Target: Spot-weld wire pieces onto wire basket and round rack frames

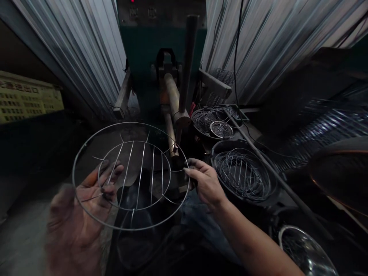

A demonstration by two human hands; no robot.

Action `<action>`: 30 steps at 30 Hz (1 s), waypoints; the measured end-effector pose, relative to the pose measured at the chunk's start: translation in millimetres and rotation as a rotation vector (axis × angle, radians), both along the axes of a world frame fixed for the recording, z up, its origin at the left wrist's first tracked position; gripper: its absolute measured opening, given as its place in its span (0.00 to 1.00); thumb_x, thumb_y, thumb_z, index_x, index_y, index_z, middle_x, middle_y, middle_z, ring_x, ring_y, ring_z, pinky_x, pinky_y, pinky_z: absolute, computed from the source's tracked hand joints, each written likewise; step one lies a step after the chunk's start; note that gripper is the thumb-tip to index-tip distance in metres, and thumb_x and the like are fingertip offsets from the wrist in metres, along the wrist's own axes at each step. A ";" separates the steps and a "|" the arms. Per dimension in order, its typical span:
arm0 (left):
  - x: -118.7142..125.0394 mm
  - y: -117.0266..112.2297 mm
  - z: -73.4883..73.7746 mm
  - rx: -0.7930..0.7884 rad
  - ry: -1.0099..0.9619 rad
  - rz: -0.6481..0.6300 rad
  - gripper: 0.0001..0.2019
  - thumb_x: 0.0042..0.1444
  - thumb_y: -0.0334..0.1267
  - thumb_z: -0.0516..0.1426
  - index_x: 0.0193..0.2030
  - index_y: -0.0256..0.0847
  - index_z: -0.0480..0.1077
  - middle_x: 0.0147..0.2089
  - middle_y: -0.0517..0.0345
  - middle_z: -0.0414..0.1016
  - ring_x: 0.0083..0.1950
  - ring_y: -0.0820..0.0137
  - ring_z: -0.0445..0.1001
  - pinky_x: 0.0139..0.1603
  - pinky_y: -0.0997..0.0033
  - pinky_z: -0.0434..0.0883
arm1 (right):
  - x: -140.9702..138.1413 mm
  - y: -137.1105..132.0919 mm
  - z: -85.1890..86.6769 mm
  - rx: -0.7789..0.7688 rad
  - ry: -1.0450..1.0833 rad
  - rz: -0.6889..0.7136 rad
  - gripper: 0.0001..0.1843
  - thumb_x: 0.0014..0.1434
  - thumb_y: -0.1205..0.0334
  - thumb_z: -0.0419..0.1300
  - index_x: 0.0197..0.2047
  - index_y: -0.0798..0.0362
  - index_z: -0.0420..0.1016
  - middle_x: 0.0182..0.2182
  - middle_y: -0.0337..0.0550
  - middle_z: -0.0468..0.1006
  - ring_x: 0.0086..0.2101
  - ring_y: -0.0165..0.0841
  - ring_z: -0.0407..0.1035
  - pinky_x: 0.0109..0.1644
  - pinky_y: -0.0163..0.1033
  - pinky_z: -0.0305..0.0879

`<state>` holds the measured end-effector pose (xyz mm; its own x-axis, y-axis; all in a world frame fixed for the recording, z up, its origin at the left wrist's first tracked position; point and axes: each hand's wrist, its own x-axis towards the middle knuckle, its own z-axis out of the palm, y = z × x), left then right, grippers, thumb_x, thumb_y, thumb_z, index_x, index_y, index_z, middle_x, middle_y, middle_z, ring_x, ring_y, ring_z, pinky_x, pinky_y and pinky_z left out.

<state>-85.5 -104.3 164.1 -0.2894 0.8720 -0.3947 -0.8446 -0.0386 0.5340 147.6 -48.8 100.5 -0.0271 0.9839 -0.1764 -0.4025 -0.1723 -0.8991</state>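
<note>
A round wire rack [137,209], with a large outer ring, a smaller inner ring and several parallel bars, is held tilted in front of me. My right hand [205,178] pinches the right side of the outer ring between thumb and fingers. At the left, my left hand [92,209] is partly blurred, its fingers closed on the inner ring from below. Short wires span the gap between the rings. The far right part of the outer ring lies at the tips of the machine's two metal arms [174,96]; whether they press on it I cannot tell.
A dark green machine [138,50] stands ahead. To the right are a tub [220,142] of wire rings, another with a barred rack [240,172] on top, and a shiny metal bowl [319,249]. A long bar [258,153] crosses there. A yellow crate [31,99] sits left.
</note>
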 end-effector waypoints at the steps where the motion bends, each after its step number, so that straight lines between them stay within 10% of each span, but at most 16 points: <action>1: 1.1 4.7 -3.0 0.027 -0.056 -0.037 0.28 0.57 0.54 0.54 0.57 0.34 0.65 0.52 0.36 0.72 0.38 0.63 0.77 0.24 0.74 0.76 | 1.7 2.1 4.7 0.003 0.004 -0.008 0.15 0.41 0.60 0.68 0.33 0.55 0.74 0.17 0.32 0.69 0.15 0.23 0.58 0.16 0.29 0.57; 7: 25.0 43.0 -44.0 -0.052 -0.185 -0.022 0.20 0.63 0.46 0.49 0.48 0.29 0.68 0.26 0.57 0.69 0.20 0.77 0.65 0.18 0.79 0.66 | 9.5 16.9 8.2 0.052 -0.069 -0.099 0.15 0.40 0.61 0.67 0.34 0.55 0.75 0.16 0.32 0.69 0.14 0.23 0.57 0.15 0.29 0.54; 12: 41.0 44.9 -72.0 -0.122 -0.242 -0.208 0.20 0.63 0.49 0.47 0.43 0.33 0.70 0.37 0.46 0.74 0.35 0.64 0.75 0.31 0.63 0.74 | 6.2 18.7 -2.9 0.001 -0.124 -0.114 0.10 0.42 0.60 0.65 0.30 0.55 0.75 0.15 0.31 0.66 0.13 0.21 0.54 0.14 0.28 0.49; 22: 61.3 68.0 -37.4 -0.035 -0.177 -0.328 0.26 0.61 0.56 0.47 0.44 0.33 0.71 0.46 0.40 0.75 0.46 0.53 0.75 0.44 0.46 0.73 | 2.7 31.3 -7.3 -0.146 -0.019 -0.112 0.08 0.38 0.64 0.65 0.25 0.55 0.71 0.13 0.31 0.64 0.12 0.21 0.51 0.13 0.28 0.43; 30: 74.9 59.0 -63.8 0.198 -0.310 -0.583 0.30 0.59 0.57 0.50 0.57 0.33 0.67 0.52 0.38 0.74 0.54 0.50 0.72 0.52 0.45 0.67 | 22.7 30.3 11.8 0.049 -0.037 -0.328 0.12 0.39 0.62 0.67 0.31 0.55 0.74 0.15 0.32 0.67 0.13 0.21 0.53 0.14 0.27 0.43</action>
<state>-10.6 -45.3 100.4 0.3494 0.9152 -0.2010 -0.8695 0.3966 0.2945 170.3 -18.6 112.3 0.2979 0.9465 -0.1238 -0.3962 0.0046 -0.9181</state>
